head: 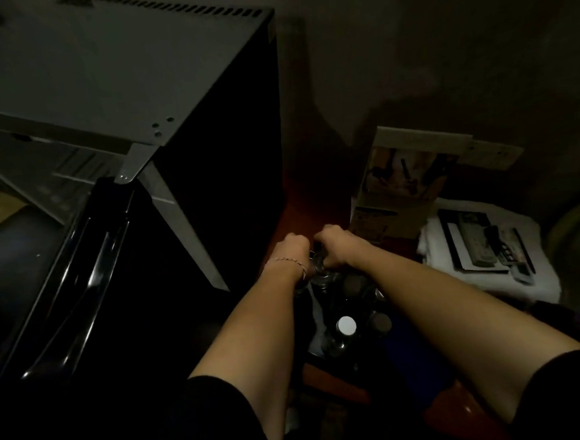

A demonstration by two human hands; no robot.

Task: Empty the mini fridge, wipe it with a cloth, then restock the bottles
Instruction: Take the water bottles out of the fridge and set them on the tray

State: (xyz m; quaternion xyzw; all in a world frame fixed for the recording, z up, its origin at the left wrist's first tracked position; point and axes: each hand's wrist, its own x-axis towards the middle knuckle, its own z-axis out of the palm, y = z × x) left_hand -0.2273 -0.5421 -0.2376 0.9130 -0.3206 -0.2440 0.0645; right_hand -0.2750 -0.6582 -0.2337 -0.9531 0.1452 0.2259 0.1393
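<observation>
The scene was very dim. The left hand (292, 245) and the right hand (331, 246) were both down at the far end of a cluster of bottles (347, 305) standing on the floor, just right of the mini fridge (117, 80). Each hand was curled into a fist over a bottle top. The right fingers seemed to be wrapped round the neck of a dark bottle (319, 262). What the left fingers gripped was hidden under the wrist, so it could not be told for sure. A white-capped bottle (346, 325) stood nearer, between the forearms.

The fridge door (63, 280) hung open to the near left, and the interior was too dark to show whether anything remained inside. Judging by the bottles gathered on the floor, this looked like setting down or picking up during emptying or restocking. Which of the two could not be told.

To do it well, each bottle should be held firmly by the neck and moved straight up or down, so as not to knock its close-packed neighbours. Glass would clink and topple easily in such a tight group.

To the right sat a cardboard box (399, 184). Beside it a white cloth (539, 271) carried a dark tray of small items (485, 240). The open door crowded the path on the left.
</observation>
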